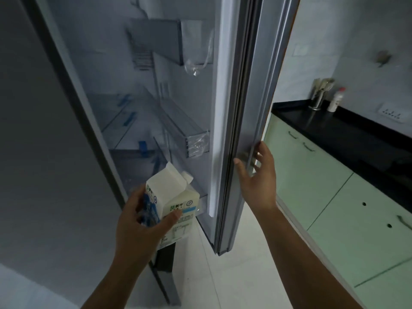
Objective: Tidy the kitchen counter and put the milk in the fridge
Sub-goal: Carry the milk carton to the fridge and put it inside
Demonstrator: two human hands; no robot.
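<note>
Gripping the milk carton (176, 197) from below and behind, the left hand (142, 221) has its thumb pressed across the printed front panel and its fingers curled round the blue-patterned side. The carton is a white gable-topped paperboard box with a folded ridge and a small round cap on the slope. It is tilted and held in the air before the lower part of the open fridge, close to the lowest door bin but resting on nothing. The right hand (258, 177) clasps the free edge of the fridge door (245, 108), with the thumb on the inner face beside the grey rubber gasket and the fingers bent round the smooth metallic outer edge. Glossy white floor tiles (234, 275) lie below both arms. On the inside of the door, clear plastic door bins (196, 141) stand one above another, boxy and wrapped in crinkled transparent film. Deeper inside, flat glass shelves (116, 121) carry strips of blue tape. To the right, pale green cabinet fronts (334, 197) with slim curved handles support a polished black surface (334, 128). At its far end, a shiny cylindrical metal utensil holder (317, 100) stands just beside a white bottle (335, 100) with a red cap, against a light tiled wall with a white socket plate (392, 113).
</note>
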